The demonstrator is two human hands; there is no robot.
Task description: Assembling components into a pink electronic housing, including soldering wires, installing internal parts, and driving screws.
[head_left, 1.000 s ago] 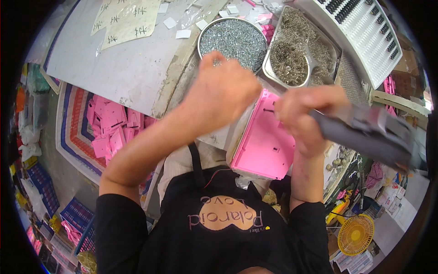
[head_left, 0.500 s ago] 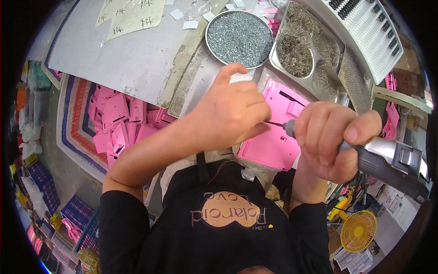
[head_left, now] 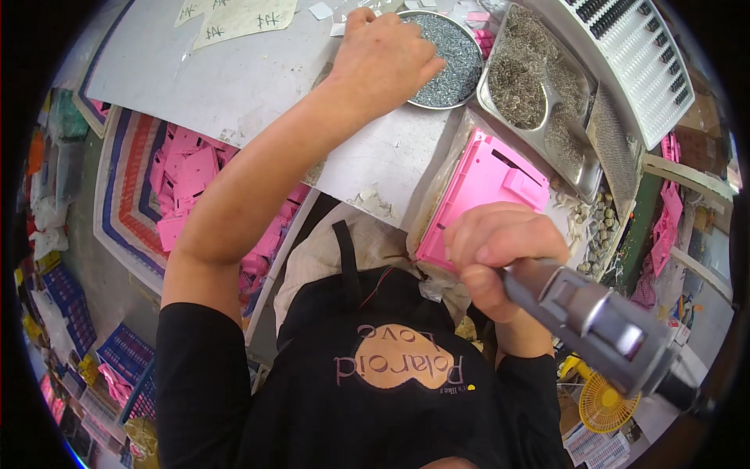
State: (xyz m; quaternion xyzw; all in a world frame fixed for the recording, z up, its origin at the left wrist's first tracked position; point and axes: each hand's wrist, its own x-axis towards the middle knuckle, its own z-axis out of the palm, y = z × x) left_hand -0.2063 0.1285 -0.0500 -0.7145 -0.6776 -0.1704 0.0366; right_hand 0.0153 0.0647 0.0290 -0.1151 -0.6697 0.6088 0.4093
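Note:
My left hand [head_left: 384,61] reaches over the left part of a round metal tray [head_left: 440,106] of small silvery screws [head_left: 453,66]. Its fingers are curled downward, with the tips among or just above the screws; whatever they pinch is hidden. My right hand [head_left: 504,254] is wrapped round a grey electric screwdriver [head_left: 594,316], held tilted with its rear end toward the lower right. The hand covers the screwdriver's tip. Beneath and beyond this hand lies a flat pink plastic panel [head_left: 488,180] with slots and raised edges, on the worktable [head_left: 375,164].
Right of the screws stands a divided metal tray [head_left: 582,184] of small springs. A white ribbed rack [head_left: 637,74] holds black parts at the far right. Pink parts [head_left: 183,176] fill a striped bag [head_left: 117,211] left of the table. A yellow fan [head_left: 605,402] sits lower right.
My left hand has moved from the pink panel up to the screw tray. My right hand has drawn the screwdriver back toward me, its tip leaving the panel.

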